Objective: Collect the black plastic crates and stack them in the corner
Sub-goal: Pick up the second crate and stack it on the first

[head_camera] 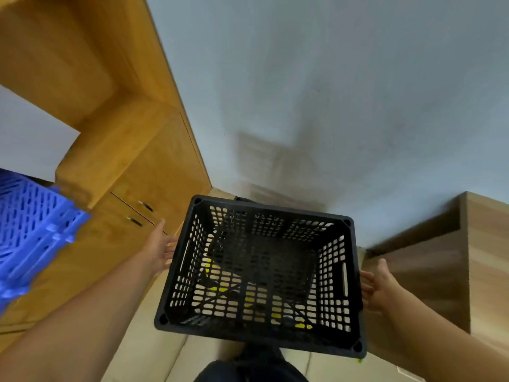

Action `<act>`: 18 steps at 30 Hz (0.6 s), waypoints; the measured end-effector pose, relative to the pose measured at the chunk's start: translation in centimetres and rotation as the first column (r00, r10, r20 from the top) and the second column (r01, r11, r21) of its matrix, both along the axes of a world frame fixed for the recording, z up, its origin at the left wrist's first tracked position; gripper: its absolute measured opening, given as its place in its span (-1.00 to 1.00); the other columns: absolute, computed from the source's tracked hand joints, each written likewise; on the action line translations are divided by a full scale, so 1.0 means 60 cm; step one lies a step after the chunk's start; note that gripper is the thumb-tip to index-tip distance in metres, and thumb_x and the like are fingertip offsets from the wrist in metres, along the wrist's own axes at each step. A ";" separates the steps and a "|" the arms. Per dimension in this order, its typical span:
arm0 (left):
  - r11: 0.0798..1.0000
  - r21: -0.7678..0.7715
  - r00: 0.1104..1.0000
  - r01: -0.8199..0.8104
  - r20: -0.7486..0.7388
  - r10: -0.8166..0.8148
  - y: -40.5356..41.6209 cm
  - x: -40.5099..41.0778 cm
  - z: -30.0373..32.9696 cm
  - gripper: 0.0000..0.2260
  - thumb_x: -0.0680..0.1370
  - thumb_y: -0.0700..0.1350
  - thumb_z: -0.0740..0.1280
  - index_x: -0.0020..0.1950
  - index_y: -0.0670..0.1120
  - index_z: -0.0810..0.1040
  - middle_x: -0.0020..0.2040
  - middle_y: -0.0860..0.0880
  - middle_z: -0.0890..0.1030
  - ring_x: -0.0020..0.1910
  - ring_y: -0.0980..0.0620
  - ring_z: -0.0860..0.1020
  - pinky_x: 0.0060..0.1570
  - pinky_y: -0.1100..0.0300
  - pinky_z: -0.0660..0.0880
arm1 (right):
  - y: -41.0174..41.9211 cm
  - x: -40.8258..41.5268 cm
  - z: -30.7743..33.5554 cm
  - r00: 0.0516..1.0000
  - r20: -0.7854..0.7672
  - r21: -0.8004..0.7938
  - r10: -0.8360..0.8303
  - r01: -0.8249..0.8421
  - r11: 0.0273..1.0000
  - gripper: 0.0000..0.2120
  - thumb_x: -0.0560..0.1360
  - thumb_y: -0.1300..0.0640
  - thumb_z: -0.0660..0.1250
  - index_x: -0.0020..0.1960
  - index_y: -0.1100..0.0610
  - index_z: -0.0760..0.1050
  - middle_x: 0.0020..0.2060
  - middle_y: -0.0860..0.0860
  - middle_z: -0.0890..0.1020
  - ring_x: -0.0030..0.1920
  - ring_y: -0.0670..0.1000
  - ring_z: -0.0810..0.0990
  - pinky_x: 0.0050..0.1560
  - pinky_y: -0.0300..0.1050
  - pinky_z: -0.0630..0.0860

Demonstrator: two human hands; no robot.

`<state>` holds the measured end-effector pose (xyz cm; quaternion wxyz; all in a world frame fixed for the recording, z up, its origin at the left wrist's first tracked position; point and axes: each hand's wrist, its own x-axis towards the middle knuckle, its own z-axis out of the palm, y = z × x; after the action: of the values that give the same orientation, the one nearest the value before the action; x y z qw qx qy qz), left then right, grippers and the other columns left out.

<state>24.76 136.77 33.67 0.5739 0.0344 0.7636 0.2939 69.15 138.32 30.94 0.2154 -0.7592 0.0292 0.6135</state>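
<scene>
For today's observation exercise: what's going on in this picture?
A person stands in a room corner with a black plastic crate between both hands. The left hand and right hand sit at its short sides with fingers straight, not curled round anything. The crate looks empty; yellow shows through its mesh. Blue crates sit at the left beside a wooden cabinet.

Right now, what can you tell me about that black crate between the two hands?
The black crate looks like hard plastic, rectangular, open-topped, with perforated lattice walls and floor, slot handles in its short sides and round sockets at its rim corners. It sits upright, slightly askew, near the corner where wall meets wooden cabinet. Yellow shows through its floor. The left hand and right hand flank its sides with straight fingers; contact is unclear.
</scene>
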 end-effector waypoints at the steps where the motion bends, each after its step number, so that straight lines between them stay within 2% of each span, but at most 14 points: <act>1: 1.000 0.001 1.000 0.008 -0.005 -0.008 0.019 0.001 -0.006 -0.32 0.55 0.32 -0.02 0.36 -0.21 0.39 0.34 -0.26 0.40 0.34 -0.24 0.35 0.34 -0.21 0.23 | 0.013 0.002 -0.006 1.000 -0.003 0.004 -0.014 0.014 1.000 -0.27 0.48 -0.41 -0.11 0.17 0.18 0.43 0.12 0.22 0.50 0.11 0.23 0.49 0.12 0.19 0.45; 2: 1.000 0.004 1.000 0.022 -0.011 -0.022 0.038 0.003 -0.012 -0.32 0.55 0.31 -0.03 0.37 -0.21 0.39 0.35 -0.27 0.40 0.34 -0.24 0.35 0.34 -0.21 0.22 | 0.026 0.005 -0.013 1.000 -0.004 0.006 -0.027 0.027 1.000 -0.28 0.48 -0.41 -0.11 0.15 0.18 0.43 0.03 0.21 0.50 0.01 0.21 0.49 0.01 0.15 0.47; 3: 0.999 0.004 0.999 0.043 -0.016 -0.043 0.057 0.004 -0.018 -0.31 0.56 0.31 -0.04 0.37 -0.21 0.39 0.35 -0.27 0.39 0.35 -0.24 0.34 0.34 -0.20 0.21 | 0.038 0.006 -0.020 1.000 -0.006 0.005 -0.028 0.028 1.000 -0.28 0.48 -0.41 -0.10 0.13 0.19 0.44 -0.02 0.20 0.50 -0.01 0.21 0.49 0.00 0.15 0.47; 5: 0.997 0.000 0.997 0.074 -0.013 -0.074 0.095 0.004 -0.031 -0.30 0.55 0.33 -0.05 0.37 -0.20 0.40 0.36 -0.27 0.38 0.36 -0.24 0.33 0.35 -0.20 0.20 | 0.061 0.008 -0.036 1.000 -0.012 0.005 -0.013 0.013 1.000 -0.29 0.48 -0.40 -0.09 0.04 0.19 0.47 0.05 0.22 0.50 0.18 0.25 0.46 0.21 0.24 0.40; 7: 0.995 -0.010 0.995 0.098 -0.002 -0.098 0.135 0.003 -0.050 -0.29 0.53 0.35 -0.04 0.37 -0.19 0.39 0.38 -0.27 0.37 0.36 -0.23 0.33 0.36 -0.19 0.20 | 0.083 0.006 -0.053 1.000 -0.016 0.006 -0.003 0.003 1.000 -0.32 0.49 -0.40 -0.09 -0.01 0.18 0.46 0.16 0.24 0.48 0.28 0.28 0.41 0.27 0.28 0.33; 10: 0.992 -0.032 0.993 0.119 -0.001 -0.119 0.190 0.004 -0.074 -0.30 0.55 0.33 -0.05 0.39 -0.19 0.37 0.39 -0.27 0.36 0.37 -0.22 0.32 0.33 -0.13 0.24 | 0.111 0.002 -0.079 1.000 -0.020 -0.008 -0.017 0.017 1.000 -0.31 0.49 -0.40 -0.09 0.06 0.18 0.45 0.21 0.25 0.46 0.29 0.29 0.39 0.30 0.29 0.31; 14: 0.983 -0.041 0.984 0.178 0.001 -0.178 0.258 0.005 -0.107 -0.33 0.57 0.31 -0.06 0.37 -0.20 0.37 0.41 -0.26 0.34 0.38 -0.20 0.31 0.33 -0.10 0.23 | 0.136 -0.005 -0.114 0.997 -0.034 -0.020 -0.069 0.068 0.997 -0.24 0.48 -0.41 -0.10 0.30 0.16 0.40 0.28 0.24 0.45 0.30 0.27 0.40 0.35 0.26 0.27; 18: 0.972 -0.039 0.972 0.234 0.009 -0.233 0.311 0.000 -0.142 -0.33 0.57 0.31 -0.08 0.36 -0.20 0.37 0.40 -0.25 0.36 0.32 -0.19 0.35 0.31 -0.06 0.26 | 0.154 -0.015 -0.145 0.992 -0.039 -0.034 -0.122 0.120 0.992 -0.23 0.49 -0.40 -0.11 0.35 0.17 0.36 0.24 0.22 0.48 0.30 0.24 0.40 0.37 0.20 0.26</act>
<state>24.78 155.45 25.13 0.6067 0.1119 0.7587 0.2092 68.25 147.57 22.21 0.2395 -0.7466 0.0894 0.6141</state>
